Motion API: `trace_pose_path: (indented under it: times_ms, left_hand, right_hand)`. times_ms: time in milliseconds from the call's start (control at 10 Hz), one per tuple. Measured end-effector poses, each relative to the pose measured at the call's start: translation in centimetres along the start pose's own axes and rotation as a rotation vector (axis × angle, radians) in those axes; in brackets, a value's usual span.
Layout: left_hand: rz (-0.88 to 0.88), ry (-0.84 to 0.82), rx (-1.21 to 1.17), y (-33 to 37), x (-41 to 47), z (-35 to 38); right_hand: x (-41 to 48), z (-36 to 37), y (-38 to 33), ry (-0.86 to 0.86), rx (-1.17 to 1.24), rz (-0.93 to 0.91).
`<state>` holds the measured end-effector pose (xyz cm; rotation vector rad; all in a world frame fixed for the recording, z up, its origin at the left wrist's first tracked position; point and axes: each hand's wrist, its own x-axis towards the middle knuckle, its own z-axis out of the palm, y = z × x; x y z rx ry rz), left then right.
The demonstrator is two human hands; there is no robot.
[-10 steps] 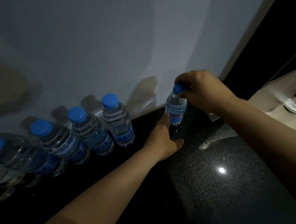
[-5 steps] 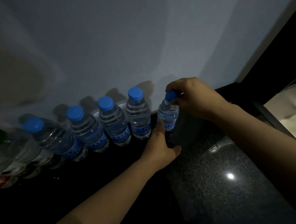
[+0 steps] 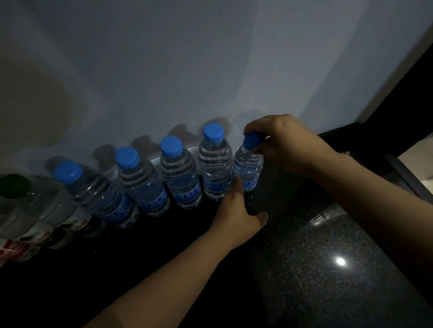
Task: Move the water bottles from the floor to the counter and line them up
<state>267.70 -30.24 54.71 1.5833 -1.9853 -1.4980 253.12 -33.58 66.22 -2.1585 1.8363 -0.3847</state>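
We pinch the blue screw cap (image 3: 252,141) of a small clear plastic water bottle (image 3: 248,170) with our right hand (image 3: 280,143), on the dark speckled stone counter (image 3: 321,282) at the row's right end; left hand (image 3: 238,220) steadies its base, grip unclear. Full, probably light but tippy; thin walls, so cap or neck holds best. Five blue-capped bottles, two green-capped visible.

Two bare forearms, left hand (image 3: 235,217), right hand (image 3: 281,141) — seemingly no sleeves, rings

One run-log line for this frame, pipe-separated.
stage: lining up | right hand: gripping cap of end bottle | left hand: at its base | row: four blue-capped bottles standing on counter | green-capped bottles further left
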Motion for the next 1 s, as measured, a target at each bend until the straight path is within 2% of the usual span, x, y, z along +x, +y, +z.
trace_pose_path:
  times_ms: [800, 1000]
  left_hand:
    - [-0.014, -0.016, -0.027, -0.1, 0.3, 0.0]
    - [0.013, -0.03, -0.023, 0.3, -0.9, -1.1]
  right_hand:
    - [-0.1, 1.3, 0.3, 0.052, 0.046, 0.001]
    - [-0.8, 1.4, -0.2, 0.029, 0.075, 0.058]
